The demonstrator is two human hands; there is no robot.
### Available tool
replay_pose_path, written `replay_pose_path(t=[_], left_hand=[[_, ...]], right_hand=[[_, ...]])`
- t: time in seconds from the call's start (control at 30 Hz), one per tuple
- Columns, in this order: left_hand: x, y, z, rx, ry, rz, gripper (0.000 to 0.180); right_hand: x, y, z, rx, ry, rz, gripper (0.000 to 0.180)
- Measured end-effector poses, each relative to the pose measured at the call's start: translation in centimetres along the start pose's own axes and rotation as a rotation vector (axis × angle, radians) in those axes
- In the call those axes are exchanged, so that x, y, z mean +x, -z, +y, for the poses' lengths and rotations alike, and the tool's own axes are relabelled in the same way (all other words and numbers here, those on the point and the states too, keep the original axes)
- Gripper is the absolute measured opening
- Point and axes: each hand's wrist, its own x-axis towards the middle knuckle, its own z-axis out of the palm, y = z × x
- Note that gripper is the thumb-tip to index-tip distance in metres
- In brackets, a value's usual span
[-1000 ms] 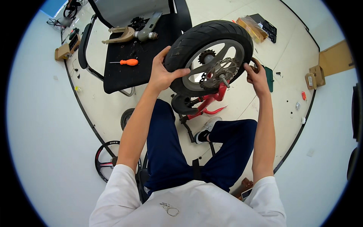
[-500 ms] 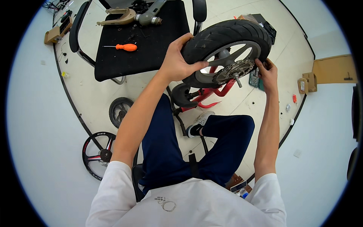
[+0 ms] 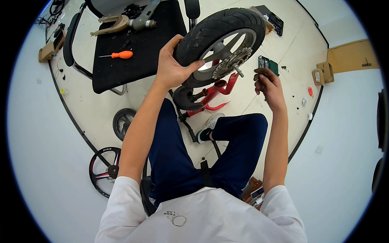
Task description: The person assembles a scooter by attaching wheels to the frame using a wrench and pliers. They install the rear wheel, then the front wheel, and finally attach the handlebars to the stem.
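Note:
A small wheel [image 3: 221, 42] with a black treaded tyre is held up and tilted over the floor. My left hand [image 3: 174, 67] grips its left side, fingers behind the tyre and thumb over the rim. A perforated brake disc [image 3: 232, 63] and a protruding axle [image 3: 239, 72] sit at the hub. Off to the wheel's right, apart from it, my right hand [image 3: 268, 87] is open, with loosely bent, darkened fingers and nothing visible in them. Below the wheel is a red frame [image 3: 210, 97] with a black curved mudguard [image 3: 186, 99].
An orange-handled screwdriver [image 3: 117, 54] and a beige fork [image 3: 113, 24] lie on a black chair [image 3: 133, 67]. Two other wheels, one grey-spoked [image 3: 122, 121] and one black-rimmed [image 3: 93, 166], are at left. A green tool case [image 3: 273, 67] and cardboard boxes [image 3: 324, 73] are on the right.
My right hand has let go of the wheel's right side and moved down and away. The wheel, in my left hand, has shifted left in view; the whole view has shifted too.

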Motion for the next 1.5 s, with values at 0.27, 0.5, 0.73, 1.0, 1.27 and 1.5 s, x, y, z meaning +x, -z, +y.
replay_pose_path(t=[0.27,0.5,0.73,1.0,1.27,1.5], left_hand=[[0.3,-0.8,1.1,-0.062,-0.046,0.059,0.040],[-1.3,-1.2,2.0,0.015,-0.045,0.004,0.039],[-4.3,-4.3,2.4,-0.142,-0.279,0.055,0.040],[-2.8,-2.2,1.5,-0.254,-0.299,-0.050,0.041],[-2.7,-1.8,2.8,-0.177,-0.383,-0.129,0.039],[-2.9,-2.8,0.5,-0.281,-0.231,-0.073,0.042]], right_hand=[[-0.6,-4.1,-0.8,-0.335,0.130,0.013,0.023],[-1.6,-5.3,-0.4,-0.656,0.250,0.133,0.023],[-5.2,-3.2,0.8,-0.460,0.116,0.320,0.032],[-8.7,-1.0,2.2,-0.631,0.146,0.289,0.050],[-11.3,1.9,4.7,-0.582,0.086,0.345,0.064],[-8.2,-2.6,1.4,-0.497,0.077,0.326,0.036]])
